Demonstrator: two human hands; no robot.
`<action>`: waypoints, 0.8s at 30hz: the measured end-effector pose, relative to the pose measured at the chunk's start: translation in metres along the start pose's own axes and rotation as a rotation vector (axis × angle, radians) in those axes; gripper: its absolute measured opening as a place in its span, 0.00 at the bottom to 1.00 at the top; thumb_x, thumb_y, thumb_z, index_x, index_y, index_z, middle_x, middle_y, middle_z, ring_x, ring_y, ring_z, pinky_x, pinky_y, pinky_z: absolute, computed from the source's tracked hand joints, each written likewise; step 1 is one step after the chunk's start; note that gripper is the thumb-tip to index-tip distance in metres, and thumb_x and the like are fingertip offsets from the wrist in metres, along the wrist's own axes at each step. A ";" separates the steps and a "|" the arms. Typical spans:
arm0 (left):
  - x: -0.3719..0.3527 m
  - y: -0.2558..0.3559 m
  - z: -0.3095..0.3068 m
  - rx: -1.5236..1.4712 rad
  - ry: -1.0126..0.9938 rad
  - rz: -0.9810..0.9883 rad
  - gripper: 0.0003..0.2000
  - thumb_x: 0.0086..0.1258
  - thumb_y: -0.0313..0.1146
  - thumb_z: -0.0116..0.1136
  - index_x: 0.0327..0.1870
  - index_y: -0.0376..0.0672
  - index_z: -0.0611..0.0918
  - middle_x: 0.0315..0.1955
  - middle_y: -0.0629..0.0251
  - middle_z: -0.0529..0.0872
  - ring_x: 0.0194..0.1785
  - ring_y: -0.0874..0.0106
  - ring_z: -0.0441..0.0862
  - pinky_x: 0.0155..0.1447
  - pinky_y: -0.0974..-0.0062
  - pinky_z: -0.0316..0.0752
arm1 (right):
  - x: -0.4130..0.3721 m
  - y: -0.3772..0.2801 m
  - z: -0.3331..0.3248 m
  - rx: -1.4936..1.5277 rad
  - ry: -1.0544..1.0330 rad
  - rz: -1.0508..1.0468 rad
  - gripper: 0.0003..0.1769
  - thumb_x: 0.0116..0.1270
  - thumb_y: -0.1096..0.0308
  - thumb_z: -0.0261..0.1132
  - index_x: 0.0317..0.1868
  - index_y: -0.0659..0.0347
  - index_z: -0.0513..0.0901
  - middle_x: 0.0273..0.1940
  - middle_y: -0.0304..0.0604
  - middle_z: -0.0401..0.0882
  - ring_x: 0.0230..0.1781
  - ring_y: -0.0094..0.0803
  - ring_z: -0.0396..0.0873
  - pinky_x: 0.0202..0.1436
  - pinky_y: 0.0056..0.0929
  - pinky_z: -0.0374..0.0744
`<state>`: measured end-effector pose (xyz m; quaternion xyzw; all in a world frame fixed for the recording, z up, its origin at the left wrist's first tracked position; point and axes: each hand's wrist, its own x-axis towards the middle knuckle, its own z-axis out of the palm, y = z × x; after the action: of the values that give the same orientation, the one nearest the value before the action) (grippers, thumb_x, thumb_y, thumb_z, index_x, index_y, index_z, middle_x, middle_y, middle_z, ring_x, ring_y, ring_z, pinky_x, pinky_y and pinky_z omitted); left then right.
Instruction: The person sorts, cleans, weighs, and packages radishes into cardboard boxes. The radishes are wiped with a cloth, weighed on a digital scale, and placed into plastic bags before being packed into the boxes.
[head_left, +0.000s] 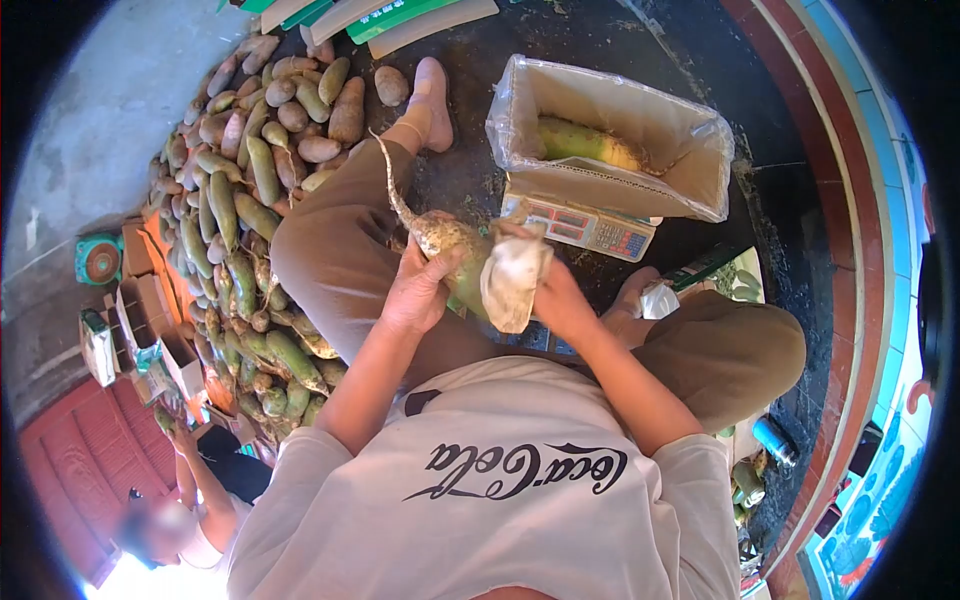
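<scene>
My left hand [424,288] is closed round a green radish [440,236] above my lap. Its long thin root points up and away from me, and dirt speckles the root end. On the other side, my right hand [562,296] grips a stained pale cloth [514,281], pressed against the radish's right side. The cloth hides that part of the radish and some of my right fingers. Just beyond my hands, a plastic-lined cardboard box [610,188] rests on a digital scale [590,228]. Inside it lies one large green radish [585,143].
A big heap of radishes [255,200] covers the floor to my left. Flattened green cartons [400,20] lie at the far side. Another person [195,500] sits at lower left, holding a radish. A blue can [774,441] is at my right.
</scene>
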<state>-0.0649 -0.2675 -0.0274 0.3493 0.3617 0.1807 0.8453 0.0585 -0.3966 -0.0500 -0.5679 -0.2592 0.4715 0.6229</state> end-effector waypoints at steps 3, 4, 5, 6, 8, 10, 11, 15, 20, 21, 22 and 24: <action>0.002 -0.005 0.005 -0.077 0.045 0.017 0.20 0.64 0.29 0.59 0.55 0.45 0.67 0.46 0.65 0.75 0.51 0.72 0.73 0.55 0.71 0.71 | 0.000 -0.029 0.020 -0.486 0.092 -0.132 0.32 0.54 0.65 0.65 0.61 0.56 0.67 0.51 0.51 0.72 0.54 0.46 0.71 0.57 0.34 0.70; 0.004 -0.004 0.005 -0.096 0.043 0.012 0.20 0.64 0.30 0.58 0.55 0.45 0.67 0.47 0.65 0.75 0.51 0.72 0.73 0.55 0.71 0.71 | 0.003 -0.023 0.022 -0.472 0.135 -0.170 0.29 0.52 0.63 0.66 0.57 0.56 0.71 0.48 0.52 0.73 0.51 0.52 0.72 0.54 0.36 0.72; 0.006 -0.003 0.005 -0.115 0.043 0.009 0.20 0.65 0.31 0.57 0.56 0.45 0.66 0.47 0.65 0.75 0.51 0.72 0.73 0.55 0.72 0.71 | 0.005 -0.021 0.022 -0.460 0.152 -0.170 0.27 0.53 0.65 0.65 0.55 0.58 0.72 0.47 0.51 0.75 0.49 0.48 0.74 0.52 0.35 0.73; 0.006 0.001 0.009 -0.066 0.063 0.020 0.19 0.66 0.34 0.56 0.55 0.46 0.67 0.46 0.65 0.75 0.50 0.72 0.74 0.54 0.72 0.72 | 0.008 -0.019 0.022 -0.448 0.170 -0.171 0.24 0.54 0.68 0.64 0.53 0.60 0.73 0.47 0.50 0.76 0.47 0.43 0.76 0.51 0.33 0.73; 0.003 -0.003 0.012 -0.063 0.039 0.037 0.18 0.66 0.35 0.56 0.54 0.46 0.68 0.45 0.65 0.76 0.49 0.72 0.74 0.53 0.72 0.73 | 0.023 -0.005 0.021 -0.217 0.345 0.151 0.16 0.58 0.69 0.61 0.47 0.62 0.78 0.41 0.43 0.80 0.40 0.32 0.78 0.44 0.29 0.76; 0.002 -0.004 0.015 -0.019 -0.024 0.049 0.16 0.67 0.37 0.55 0.53 0.46 0.69 0.44 0.65 0.76 0.47 0.71 0.76 0.52 0.70 0.74 | 0.032 0.003 0.011 0.146 0.339 0.303 0.15 0.61 0.69 0.60 0.48 0.62 0.77 0.41 0.40 0.80 0.40 0.28 0.77 0.42 0.27 0.76; 0.003 -0.003 0.013 -0.048 -0.010 0.027 0.16 0.67 0.37 0.55 0.53 0.46 0.68 0.44 0.65 0.77 0.47 0.71 0.76 0.53 0.70 0.74 | 0.032 0.003 0.007 0.324 0.324 0.380 0.15 0.62 0.69 0.59 0.49 0.62 0.77 0.41 0.38 0.80 0.40 0.26 0.77 0.42 0.26 0.76; 0.011 -0.004 -0.003 -0.124 -0.005 -0.043 0.16 0.69 0.39 0.52 0.55 0.46 0.68 0.47 0.64 0.76 0.50 0.71 0.75 0.55 0.70 0.73 | 0.025 -0.007 0.018 -0.085 0.117 -0.061 0.20 0.63 0.62 0.60 0.54 0.60 0.74 0.45 0.50 0.79 0.47 0.44 0.77 0.50 0.34 0.74; 0.008 -0.012 0.008 -0.054 0.058 -0.052 0.17 0.72 0.42 0.45 0.56 0.44 0.68 0.50 0.61 0.75 0.53 0.69 0.74 0.58 0.67 0.71 | 0.042 -0.016 0.022 -0.329 0.149 0.073 0.20 0.65 0.59 0.57 0.54 0.60 0.73 0.42 0.51 0.78 0.46 0.46 0.77 0.49 0.35 0.75; 0.007 -0.013 0.012 0.085 0.066 -0.008 0.17 0.73 0.43 0.43 0.55 0.43 0.69 0.50 0.60 0.76 0.52 0.69 0.75 0.58 0.66 0.71 | 0.045 -0.011 0.019 -0.083 0.145 0.221 0.19 0.66 0.59 0.56 0.53 0.61 0.73 0.42 0.49 0.78 0.45 0.41 0.77 0.47 0.35 0.75; 0.006 -0.012 0.011 0.092 0.040 -0.011 0.15 0.71 0.43 0.45 0.51 0.44 0.71 0.46 0.59 0.79 0.48 0.68 0.77 0.56 0.66 0.72 | 0.046 -0.004 0.016 0.167 0.138 0.371 0.19 0.66 0.60 0.56 0.53 0.61 0.73 0.42 0.47 0.78 0.44 0.37 0.77 0.46 0.34 0.75; 0.013 -0.002 0.002 -0.018 0.012 -0.046 0.14 0.70 0.42 0.47 0.48 0.44 0.72 0.42 0.60 0.80 0.47 0.68 0.78 0.55 0.67 0.73 | 0.042 -0.003 0.009 0.296 0.112 0.521 0.18 0.66 0.61 0.55 0.52 0.63 0.73 0.43 0.40 0.77 0.42 0.24 0.75 0.44 0.30 0.76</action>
<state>-0.0546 -0.2628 -0.0342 0.3324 0.3728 0.1667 0.8502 0.0697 -0.3552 -0.0539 -0.5433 0.0014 0.6160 0.5704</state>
